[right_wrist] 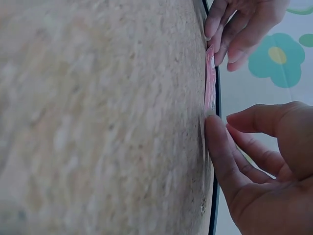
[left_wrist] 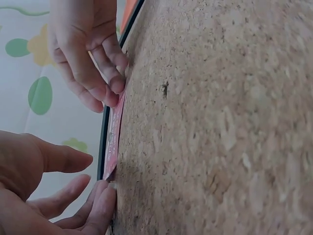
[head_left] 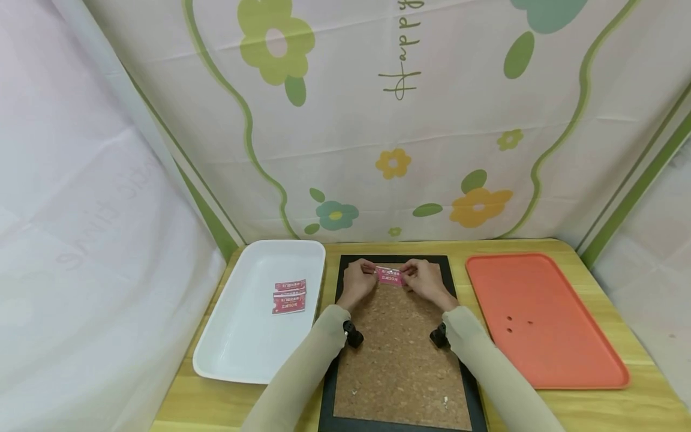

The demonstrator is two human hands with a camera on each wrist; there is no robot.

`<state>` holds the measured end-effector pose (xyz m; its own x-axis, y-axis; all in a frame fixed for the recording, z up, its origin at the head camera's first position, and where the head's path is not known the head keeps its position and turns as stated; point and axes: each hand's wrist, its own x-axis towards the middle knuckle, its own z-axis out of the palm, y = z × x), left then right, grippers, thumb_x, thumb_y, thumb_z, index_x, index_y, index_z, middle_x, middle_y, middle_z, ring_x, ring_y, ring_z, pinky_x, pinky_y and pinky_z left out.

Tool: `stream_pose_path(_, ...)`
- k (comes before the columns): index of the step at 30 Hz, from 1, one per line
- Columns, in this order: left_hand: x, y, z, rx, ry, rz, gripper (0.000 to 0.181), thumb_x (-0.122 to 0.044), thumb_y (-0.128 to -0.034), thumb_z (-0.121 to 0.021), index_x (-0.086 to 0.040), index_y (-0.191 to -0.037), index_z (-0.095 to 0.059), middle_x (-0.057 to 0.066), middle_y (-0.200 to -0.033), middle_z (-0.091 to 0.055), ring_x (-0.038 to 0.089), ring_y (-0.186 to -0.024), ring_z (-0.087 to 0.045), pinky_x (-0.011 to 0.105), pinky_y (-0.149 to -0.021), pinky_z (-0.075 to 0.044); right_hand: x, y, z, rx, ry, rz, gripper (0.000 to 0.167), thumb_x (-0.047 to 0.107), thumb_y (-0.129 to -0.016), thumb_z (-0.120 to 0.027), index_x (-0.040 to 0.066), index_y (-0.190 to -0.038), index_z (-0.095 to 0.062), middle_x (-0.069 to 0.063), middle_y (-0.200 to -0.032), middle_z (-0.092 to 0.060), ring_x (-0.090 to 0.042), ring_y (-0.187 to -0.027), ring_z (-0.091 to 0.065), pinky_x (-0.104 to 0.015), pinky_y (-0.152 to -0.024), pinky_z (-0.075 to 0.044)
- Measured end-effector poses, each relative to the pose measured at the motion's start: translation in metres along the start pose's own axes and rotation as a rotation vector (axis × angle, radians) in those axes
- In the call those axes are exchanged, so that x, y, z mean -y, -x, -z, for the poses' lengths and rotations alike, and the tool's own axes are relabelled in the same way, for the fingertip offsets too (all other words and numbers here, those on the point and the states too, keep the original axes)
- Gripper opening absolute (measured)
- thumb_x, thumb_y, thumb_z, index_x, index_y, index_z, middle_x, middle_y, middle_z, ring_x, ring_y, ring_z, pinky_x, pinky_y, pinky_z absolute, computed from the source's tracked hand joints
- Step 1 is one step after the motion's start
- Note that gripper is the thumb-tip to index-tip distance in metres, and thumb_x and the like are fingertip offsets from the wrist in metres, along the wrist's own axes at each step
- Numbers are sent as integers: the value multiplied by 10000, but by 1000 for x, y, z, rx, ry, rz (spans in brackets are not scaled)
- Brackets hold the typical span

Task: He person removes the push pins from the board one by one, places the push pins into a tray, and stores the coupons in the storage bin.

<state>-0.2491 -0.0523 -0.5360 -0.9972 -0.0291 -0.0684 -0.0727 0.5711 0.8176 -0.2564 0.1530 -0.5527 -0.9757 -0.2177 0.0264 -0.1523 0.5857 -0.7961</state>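
A small pink-and-white paper coupon (head_left: 390, 276) lies at the far end of a black-framed cork board (head_left: 402, 360). My left hand (head_left: 358, 281) touches the coupon's left end with its fingertips. At the right end, the fingertips of my right hand (head_left: 425, 281) touch it too. The left wrist view shows the coupon (left_wrist: 113, 139) nearly edge-on, low against the cork, with a gap between the left hand's digits. In the right wrist view, one digit of the right hand (right_wrist: 274, 161) presses at the coupon's near end (right_wrist: 210, 83), apart from the finger above it.
Left of the board stands a white tray (head_left: 232, 336) holding several similar coupons (head_left: 288, 303). A red-orange tray (head_left: 561, 354) with a few small dark holes or spots lies to the right. Behind the wooden table (head_left: 345, 249) hangs a flower-patterned cloth (head_left: 335, 132).
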Motion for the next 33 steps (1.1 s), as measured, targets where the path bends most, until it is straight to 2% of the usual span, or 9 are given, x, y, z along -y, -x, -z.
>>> stream_pose_path(5,2,-5,-4,-34,-14,13,176,-93,-933,-713,-83,-1106,-745,62,-1013,-758,182,-856,-699,392,-799,-586,4,-4,-1,-19,66,-4,190,133,-989,-672,42,-1133,-756,-118,-1019,-782,-181,-817,-734,-372,-743,-597)
stream_pose_path(12,4,-9,-10,-57,-44,8,197,-89,-918,-742,-77,-1114,-749,71,-999,-770,180,-844,-706,416,-862,-577,6,-6,-3,27,25,-46,207,152,-1002,-656,56,-1157,-755,-116,-1063,-769,-194,-870,-719,-376,-772,-590)
stream_pose_path(17,4,-9,-13,-69,-61,-30,210,-69,-910,-743,-48,-1119,-749,95,-971,-761,195,-819,-696,408,-825,-567,6,-8,-7,32,-9,-39,215,101,-1009,-618,10,-1153,-750,-156,-1070,-766,-220,-879,-720,-386,-778,-597)
stream_pose_path(22,6,-10,-15,-75,-89,-67,220,-70,-920,-734,-37,-1136,-766,77,-946,-765,185,-819,-697,428,-887,-550,6,-9,-10,35,-28,-79,229,81,-1004,-606,-4,-1163,-747,-161,-1044,-769,-193,-835,-706,-324,-721,-567)
stream_pose_path(28,7,-9,-18,-79,-90,-42,220,-72,-924,-730,-52,-1141,-758,60,-947,-758,178,-823,-680,431,-888,-543,7,-9,-13,36,-11,-131,232,141,-1011,-615,58,-1165,-769,-115,-1051,-777,-170,-805,-684,-283,-657,-514)
stream_pose_path(33,4,-8,-17,-75,-99,-20,237,-65,-923,-723,-77,-1159,-729,64,-992,-746,189,-860,-660,422,-890,-523,9,-9,-13,16,-45,-119,233,119,-1023,-617,24,-1172,-769,-159,-1083,-781,-180,-829,-713,-298,-674,-553)
